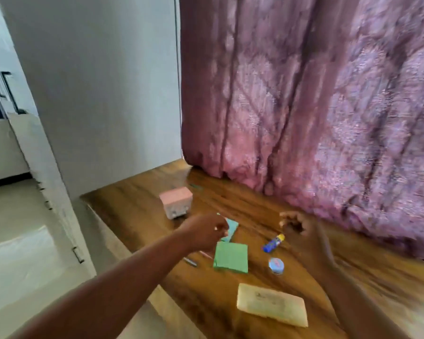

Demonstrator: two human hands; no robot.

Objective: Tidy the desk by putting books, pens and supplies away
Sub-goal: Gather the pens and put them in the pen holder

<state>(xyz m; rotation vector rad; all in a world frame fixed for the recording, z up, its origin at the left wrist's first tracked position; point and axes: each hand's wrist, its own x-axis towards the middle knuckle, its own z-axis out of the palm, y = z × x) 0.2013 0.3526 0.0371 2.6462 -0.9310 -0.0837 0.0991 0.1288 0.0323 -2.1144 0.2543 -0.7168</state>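
Looking down from the head view, both arms extend over the wooden counter (pixel 137 206), which fills the lower centre and right of the frame below a purple curtain (pixel 316 94).

Supplies lie loose and apart on the counter, none yet put away:
- pink box (pixel 176 202), centre left;
- green pad (pixel 231 257), lower centre;
- teal paper (pixel 232 228), just above the green pad, partly behind the left hand (pixel 209 230);
- blue glue stick (pixel 273 242) and small round tin (pixel 276 265), right of the pad;
- cream booklet (pixel 272 304), bottom centre;
- pen (pixel 190 262), just left of the pad, under the left forearm.

The left arm reaches diagonally from the lower left. Its fingers are curled next to the teal paper; whether they pinch it cannot be told through the blur. The right hand (pixel 294 223) hovers at centre right above the glue stick, fingers curled inward with nothing visible in them. Judged from this spread, tidying is at an early stage.
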